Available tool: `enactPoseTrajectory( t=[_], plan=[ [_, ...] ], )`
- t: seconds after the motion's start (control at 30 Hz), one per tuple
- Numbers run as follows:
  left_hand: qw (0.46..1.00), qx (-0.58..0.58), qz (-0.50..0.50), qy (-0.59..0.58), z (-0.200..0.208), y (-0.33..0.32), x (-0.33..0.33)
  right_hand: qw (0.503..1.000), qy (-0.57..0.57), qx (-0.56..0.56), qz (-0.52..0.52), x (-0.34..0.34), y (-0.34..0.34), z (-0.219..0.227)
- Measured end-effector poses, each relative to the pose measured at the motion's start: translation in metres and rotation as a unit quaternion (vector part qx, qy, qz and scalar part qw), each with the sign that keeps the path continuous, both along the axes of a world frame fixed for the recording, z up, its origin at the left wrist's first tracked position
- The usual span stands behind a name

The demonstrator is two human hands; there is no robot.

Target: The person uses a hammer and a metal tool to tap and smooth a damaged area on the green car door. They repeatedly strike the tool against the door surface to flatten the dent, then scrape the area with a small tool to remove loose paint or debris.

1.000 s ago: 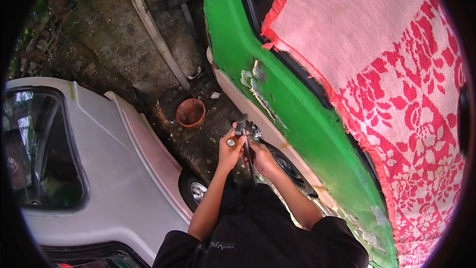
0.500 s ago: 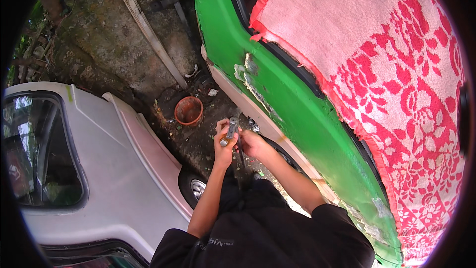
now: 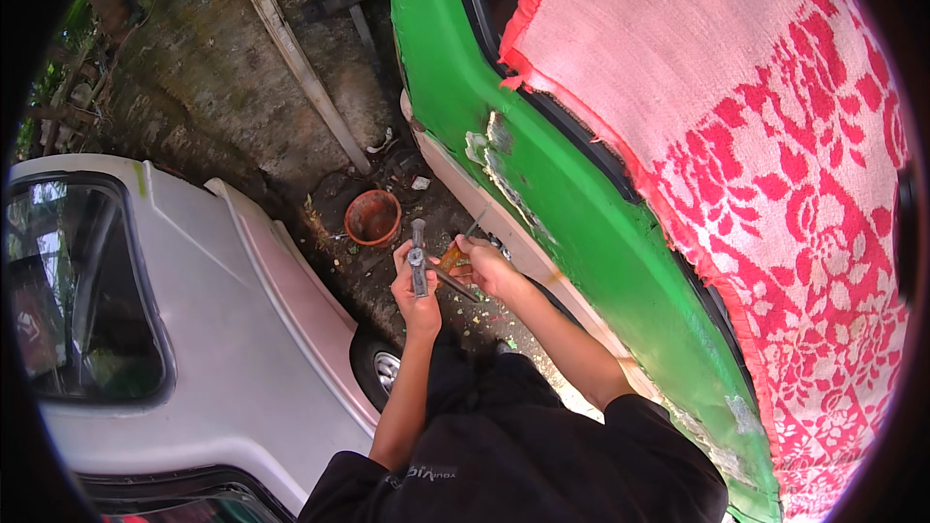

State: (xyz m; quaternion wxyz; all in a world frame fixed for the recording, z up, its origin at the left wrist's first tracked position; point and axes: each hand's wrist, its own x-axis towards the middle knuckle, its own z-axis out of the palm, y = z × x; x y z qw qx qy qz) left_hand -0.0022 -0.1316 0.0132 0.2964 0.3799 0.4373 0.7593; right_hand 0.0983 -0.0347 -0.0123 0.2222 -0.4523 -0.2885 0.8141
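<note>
Over the dark, littered ground [image 3: 363, 271], a grey metal-headed hammer [image 3: 418, 260] lies within the left hand [image 3: 412, 305], whose fingers wrap it near the head; its dark handle slants toward the right hand [image 3: 492, 271]. That hand grasps an amber-handled tool [image 3: 449, 259], thin shaft pointing away from the body. Just beyond the hammer stands a round terracotta pot [image 3: 372, 239]. Curved edges of a pale grey car [image 3: 213, 300] and a peeling green vehicle [image 3: 591, 242] bound a narrow strip, wider at its far end; the right hand is nearer the green side.
</note>
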Motion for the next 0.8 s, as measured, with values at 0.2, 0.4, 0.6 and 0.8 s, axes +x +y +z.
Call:
enactPoseTrajectory(
  t=[0.2, 0.4, 0.6, 0.8],
  plan=[
    [0.970, 0.060, -0.127, -0.197, -0.008, -0.009, -0.025, 0.990, -0.026, 0.137, 0.000, 0.004, -0.010, 0.014],
    [0.942, -0.015, -0.157, -0.297, -0.001, 0.000, -0.040, 0.965, -0.018, 0.262, -0.005, 0.026, -0.014, -0.008],
    [0.934, -0.190, -0.154, -0.261, -0.023, 0.015, -0.057, 0.963, -0.029, 0.264, -0.034, 0.053, -0.027, 0.000],
    [0.912, -0.309, -0.168, -0.210, -0.025, 0.034, -0.024, 0.976, -0.026, 0.193, -0.095, 0.070, -0.041, 0.051]
  ],
)
